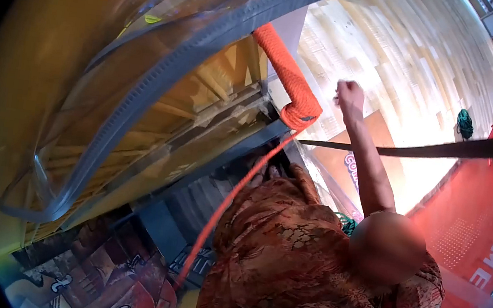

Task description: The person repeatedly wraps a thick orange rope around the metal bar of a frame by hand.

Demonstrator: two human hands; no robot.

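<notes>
Neither my left hand nor my right hand is in view. Orange rope [286, 72] is wound closely around a bar at the upper centre. From the bar's lower corner, a loose orange strand [225, 204] runs down and to the left. Beside it is another person in a patterned brown-red garment [290, 245]. That person's arm is raised, with a closed fist [350, 96] to the right of the wound bar. Whether the fist holds anything is too small to tell.
Clear plastic sheeting with a grey zip edge [117, 116] spans the left. A dark strap [425, 152] crosses the right side. Beyond it are a red "WELCOME" panel [478, 225], a green rope bundle [464, 123] and a wooden floor [407, 44]. Printed graphics [103, 272] lie lower left.
</notes>
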